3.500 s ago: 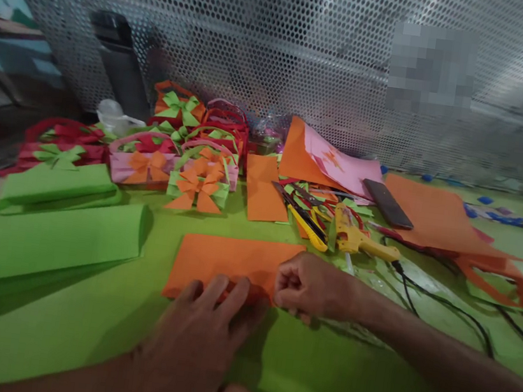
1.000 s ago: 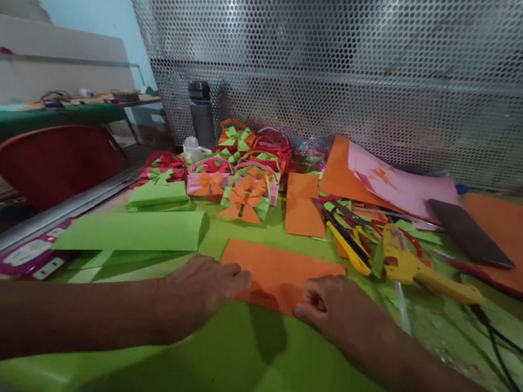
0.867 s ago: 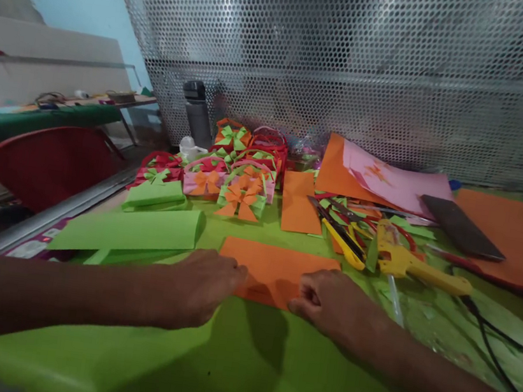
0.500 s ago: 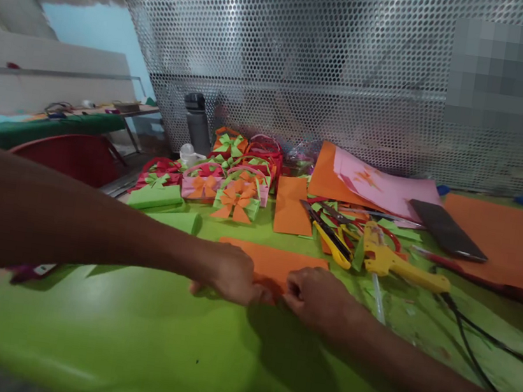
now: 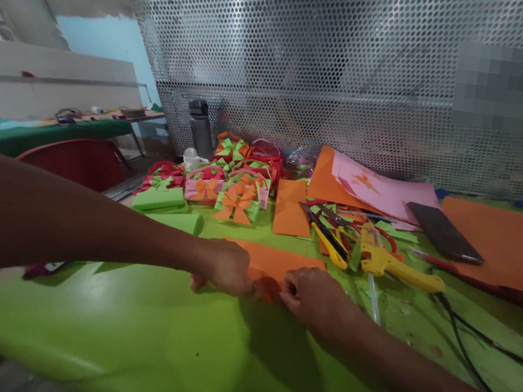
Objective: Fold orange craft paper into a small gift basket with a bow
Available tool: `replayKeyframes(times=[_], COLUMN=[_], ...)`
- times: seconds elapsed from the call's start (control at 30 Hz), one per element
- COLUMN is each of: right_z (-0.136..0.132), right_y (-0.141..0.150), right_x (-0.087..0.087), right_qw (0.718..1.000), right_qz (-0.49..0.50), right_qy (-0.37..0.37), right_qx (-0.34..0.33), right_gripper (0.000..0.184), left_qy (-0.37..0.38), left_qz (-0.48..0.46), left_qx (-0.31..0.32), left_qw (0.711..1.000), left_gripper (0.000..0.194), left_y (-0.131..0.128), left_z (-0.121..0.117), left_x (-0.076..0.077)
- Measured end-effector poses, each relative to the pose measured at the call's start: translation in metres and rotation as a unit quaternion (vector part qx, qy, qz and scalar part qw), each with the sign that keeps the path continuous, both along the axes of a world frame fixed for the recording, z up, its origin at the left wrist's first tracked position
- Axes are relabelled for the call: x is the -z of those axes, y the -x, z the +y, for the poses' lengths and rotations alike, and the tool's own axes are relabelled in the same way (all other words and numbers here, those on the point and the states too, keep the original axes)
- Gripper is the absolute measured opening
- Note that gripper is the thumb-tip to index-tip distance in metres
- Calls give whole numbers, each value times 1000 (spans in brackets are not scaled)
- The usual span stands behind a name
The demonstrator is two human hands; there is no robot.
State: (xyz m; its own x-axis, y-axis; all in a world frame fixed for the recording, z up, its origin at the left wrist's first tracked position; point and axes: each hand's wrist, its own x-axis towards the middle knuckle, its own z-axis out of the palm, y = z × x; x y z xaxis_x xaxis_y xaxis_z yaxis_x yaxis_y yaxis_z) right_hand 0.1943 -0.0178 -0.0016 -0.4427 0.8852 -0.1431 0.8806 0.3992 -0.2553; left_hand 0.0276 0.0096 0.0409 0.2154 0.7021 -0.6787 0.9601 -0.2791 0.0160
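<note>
An orange sheet of paper [image 5: 277,260] lies on the green tabletop [image 5: 166,331] in front of me, its near edge under both hands. My left hand [image 5: 227,270] is closed on the near left part of that paper, fingers curled down along the edge. On the near right part, my right hand [image 5: 313,296] is closed too, thumb and fingers pinching the edge. A small stretch of paper shows between the two hands. The fingertips are partly hidden by the knuckles.
Small paper bags with bows [image 5: 236,202] stand at the back, beside a dark bottle [image 5: 200,129]. To the right are an orange paper piece [image 5: 293,208], yellow-handled scissors [image 5: 332,241], a yellow glue gun [image 5: 392,264] with its cable, a phone [image 5: 444,233] and pink sheets [image 5: 388,187].
The view has shifted slightly. My left hand has drawn a little to the left along the near edge, leaving a wider gap between the hands. Both still hold the paper.
</note>
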Motion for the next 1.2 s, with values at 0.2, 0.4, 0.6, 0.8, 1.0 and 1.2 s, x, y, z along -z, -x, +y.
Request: replayKeyframes(times=[0.2,0.4,0.6,0.8,1.0,1.2], right_z=[0,1,0,-4,-5,-5], right_y=[-1,-2,-3,-2,-2,-1], right_x=[4,7,8,6,2,6], right_qw=[1000,999,999,998,999,999], right_qz=[17,38,48,59,47,38], right_qy=[-4,3,4,-1,9,12], right_qx=[2,5,12,16,17,24], right_gripper=[15,18,18,20,23,23], left_qy=[-10,-22,-29,-57,-130,-144], left_qz=[-25,-55,-89,-75,-88,-119], left_qx=[-3,-21,-13,-34,-30,-41], left_qw=[1000,998,996,995,987,982], left_gripper=[57,48,47,42,39,39], left_y=[19,33,46,59,75,93], left_z=[6,4,-2,-7,-10,-12], left_x=[10,12,4,4,13,21])
